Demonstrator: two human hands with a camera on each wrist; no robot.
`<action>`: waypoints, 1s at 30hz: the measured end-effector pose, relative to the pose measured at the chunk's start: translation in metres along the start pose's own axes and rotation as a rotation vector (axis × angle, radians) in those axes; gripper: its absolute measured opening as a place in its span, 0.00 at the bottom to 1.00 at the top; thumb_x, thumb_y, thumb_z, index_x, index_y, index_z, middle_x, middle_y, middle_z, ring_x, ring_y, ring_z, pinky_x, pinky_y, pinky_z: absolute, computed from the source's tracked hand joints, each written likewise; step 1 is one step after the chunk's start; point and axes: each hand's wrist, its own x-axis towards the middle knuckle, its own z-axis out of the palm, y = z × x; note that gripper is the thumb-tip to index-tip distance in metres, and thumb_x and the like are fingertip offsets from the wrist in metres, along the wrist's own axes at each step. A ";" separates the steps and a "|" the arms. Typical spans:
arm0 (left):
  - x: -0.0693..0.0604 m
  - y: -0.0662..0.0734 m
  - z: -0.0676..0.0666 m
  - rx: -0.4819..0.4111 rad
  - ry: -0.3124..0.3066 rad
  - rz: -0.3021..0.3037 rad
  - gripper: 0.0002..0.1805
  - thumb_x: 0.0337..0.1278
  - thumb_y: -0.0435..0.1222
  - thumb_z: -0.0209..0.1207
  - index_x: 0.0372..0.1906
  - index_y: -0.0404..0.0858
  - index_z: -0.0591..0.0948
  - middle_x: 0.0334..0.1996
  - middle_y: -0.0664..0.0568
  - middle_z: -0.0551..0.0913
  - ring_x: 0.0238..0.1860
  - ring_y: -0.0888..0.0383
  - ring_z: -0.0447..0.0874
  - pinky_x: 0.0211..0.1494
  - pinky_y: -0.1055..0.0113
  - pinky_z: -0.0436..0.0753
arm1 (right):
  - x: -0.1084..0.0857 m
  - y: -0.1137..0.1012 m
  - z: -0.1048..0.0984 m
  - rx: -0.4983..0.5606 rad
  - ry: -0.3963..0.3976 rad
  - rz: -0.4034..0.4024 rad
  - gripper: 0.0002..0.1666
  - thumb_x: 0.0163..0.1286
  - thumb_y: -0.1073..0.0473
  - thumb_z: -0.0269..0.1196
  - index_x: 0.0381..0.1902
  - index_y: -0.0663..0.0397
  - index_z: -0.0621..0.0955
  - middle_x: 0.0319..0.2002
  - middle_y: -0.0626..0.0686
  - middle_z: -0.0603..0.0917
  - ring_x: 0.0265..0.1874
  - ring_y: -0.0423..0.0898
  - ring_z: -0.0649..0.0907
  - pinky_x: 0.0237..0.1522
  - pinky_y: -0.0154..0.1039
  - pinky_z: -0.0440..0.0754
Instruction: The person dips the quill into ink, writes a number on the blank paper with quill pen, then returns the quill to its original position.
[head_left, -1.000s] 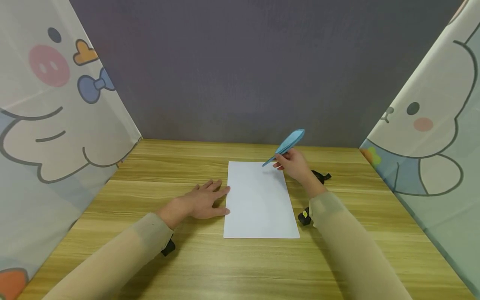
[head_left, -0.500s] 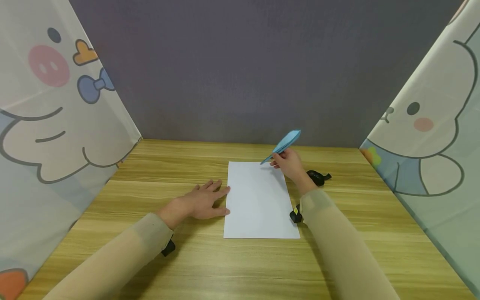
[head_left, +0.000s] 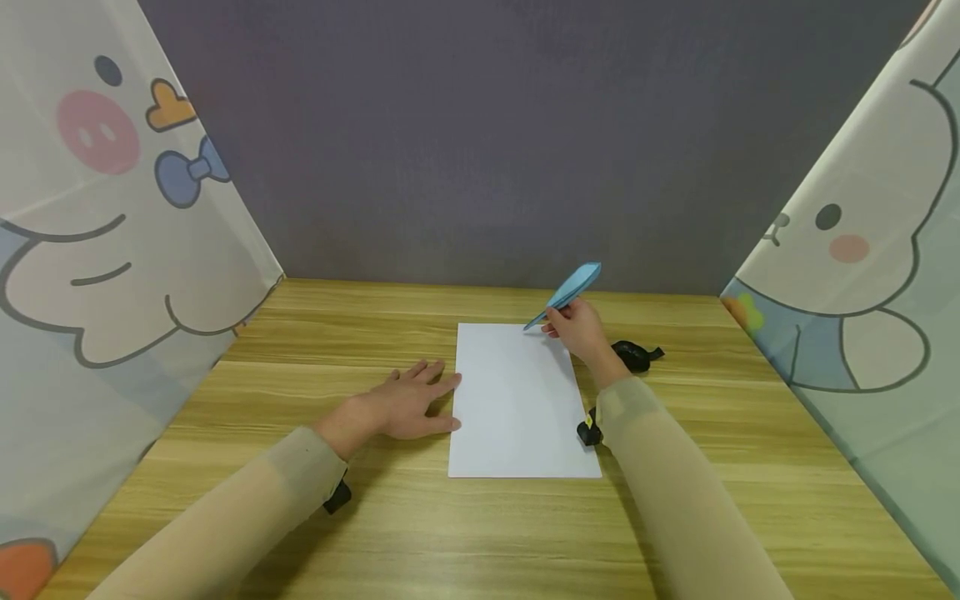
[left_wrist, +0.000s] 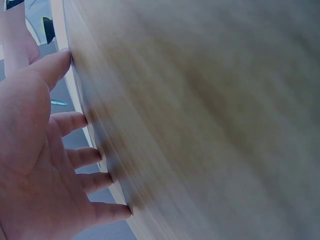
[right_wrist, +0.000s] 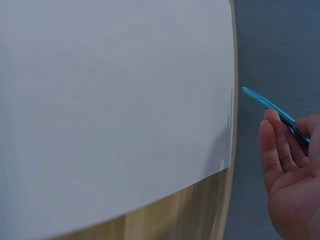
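Head view, from where I'm standing: a person in beige sleeves [head_left: 225, 517] has both hands over a wood-grain bench [head_left: 495, 542], where a white sheet of paper [head_left: 525, 400] lies flat, its short edges running crosswise. The right hand [head_left: 581, 329] holds a blue feather-shaped pen [head_left: 573, 285] above the paper's far edge, near its right corner; that grip is clamped on the pen, thumb against fingers. The pen slants, broad plume up and to the right, point down and to the left. Seen from the right wrist, the point shows against the dark grey backdrop [head_left: 480, 150], past the paper's edge, so it looks lifted off the sheet. The left hand [head_left: 408, 404] lies palm down at the paper's left side, its grip loose and holding nothing, fingers spread apart, with the thumb and forefinger tips at the sheet's long edge. From the left wrist you can see all five tips reaching down to the surface. Just beside the right wrist, on the bench, sits a small black object with a short tail [head_left: 633, 357]; I can't tell what it is. Cartoon-printed curtains [head_left: 862, 275] flank the bench on both sides.
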 end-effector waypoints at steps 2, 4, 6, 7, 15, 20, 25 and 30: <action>0.000 0.000 0.000 0.003 0.000 -0.002 0.47 0.82 0.66 0.51 0.92 0.49 0.53 0.92 0.40 0.44 0.91 0.33 0.41 0.86 0.24 0.49 | 0.000 0.001 0.000 -0.005 -0.002 0.004 0.19 0.89 0.60 0.55 0.64 0.72 0.77 0.57 0.73 0.87 0.52 0.65 0.91 0.58 0.54 0.92; 0.000 -0.001 0.001 0.003 0.000 -0.002 0.47 0.82 0.66 0.51 0.92 0.49 0.53 0.92 0.40 0.44 0.91 0.33 0.41 0.87 0.24 0.49 | 0.000 0.001 0.000 -0.013 -0.003 0.006 0.19 0.89 0.59 0.55 0.64 0.72 0.77 0.57 0.73 0.87 0.52 0.66 0.91 0.57 0.53 0.92; 0.001 -0.001 0.001 0.003 -0.001 -0.002 0.47 0.82 0.67 0.51 0.92 0.49 0.53 0.92 0.40 0.44 0.91 0.33 0.41 0.87 0.24 0.49 | -0.001 0.001 0.000 -0.024 -0.004 0.008 0.19 0.89 0.59 0.55 0.64 0.72 0.77 0.57 0.72 0.88 0.52 0.66 0.91 0.57 0.53 0.92; 0.001 -0.001 0.002 0.004 -0.001 -0.001 0.47 0.82 0.67 0.51 0.92 0.50 0.53 0.92 0.40 0.44 0.91 0.33 0.41 0.87 0.24 0.49 | -0.001 0.001 0.000 -0.030 -0.004 0.008 0.19 0.89 0.59 0.55 0.64 0.72 0.77 0.57 0.72 0.88 0.52 0.66 0.91 0.56 0.53 0.92; 0.001 -0.002 0.003 0.000 0.001 -0.002 0.47 0.81 0.67 0.51 0.92 0.50 0.53 0.92 0.40 0.44 0.91 0.33 0.41 0.87 0.25 0.49 | 0.000 0.002 0.001 -0.041 -0.011 0.006 0.20 0.89 0.59 0.56 0.65 0.72 0.76 0.57 0.73 0.88 0.51 0.65 0.91 0.55 0.52 0.93; 0.001 -0.003 0.003 -0.002 0.003 -0.001 0.47 0.81 0.67 0.51 0.92 0.50 0.53 0.92 0.40 0.44 0.91 0.33 0.41 0.87 0.25 0.49 | 0.001 0.004 0.001 -0.049 -0.017 0.023 0.21 0.89 0.58 0.56 0.66 0.71 0.75 0.58 0.72 0.88 0.51 0.63 0.92 0.55 0.50 0.93; 0.002 -0.002 0.003 0.000 0.007 -0.001 0.47 0.81 0.67 0.51 0.92 0.50 0.54 0.92 0.40 0.44 0.91 0.33 0.42 0.86 0.24 0.49 | 0.001 0.006 0.002 -0.051 -0.016 0.019 0.21 0.89 0.57 0.56 0.66 0.71 0.74 0.59 0.72 0.87 0.51 0.62 0.92 0.56 0.49 0.93; 0.001 -0.002 0.003 -0.007 0.009 0.000 0.47 0.81 0.66 0.51 0.92 0.49 0.54 0.92 0.40 0.45 0.91 0.32 0.42 0.86 0.24 0.49 | 0.000 0.005 0.003 -0.045 -0.012 0.015 0.20 0.89 0.58 0.56 0.66 0.71 0.75 0.58 0.72 0.87 0.47 0.55 0.92 0.55 0.47 0.93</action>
